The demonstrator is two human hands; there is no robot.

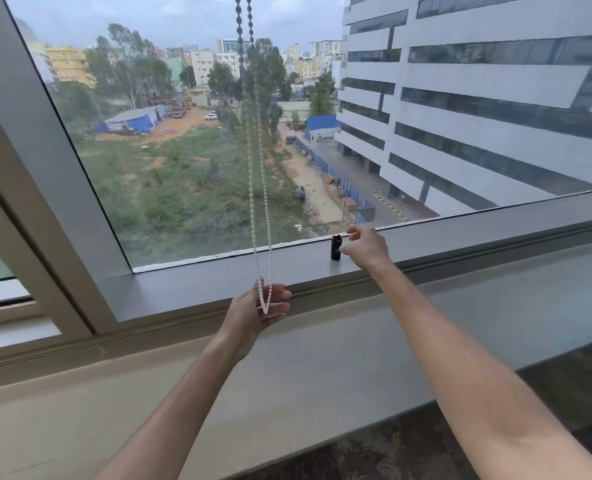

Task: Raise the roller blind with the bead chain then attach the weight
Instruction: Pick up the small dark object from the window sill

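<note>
The blind itself is out of view; the glass is uncovered, so I judge the raising done and the attaching in hand. My left hand cradles the bottom loop of the bead chain, fingers loosely curled around it, apparently to keep the loop steady and low for fitting. My right hand is at the black weight, which stands upright on the window ledge, well apart from the chain loop. Its grip is narrow, thumb and forefinger either side of the weight; whether they clamp it, I cannot tell.
</note>
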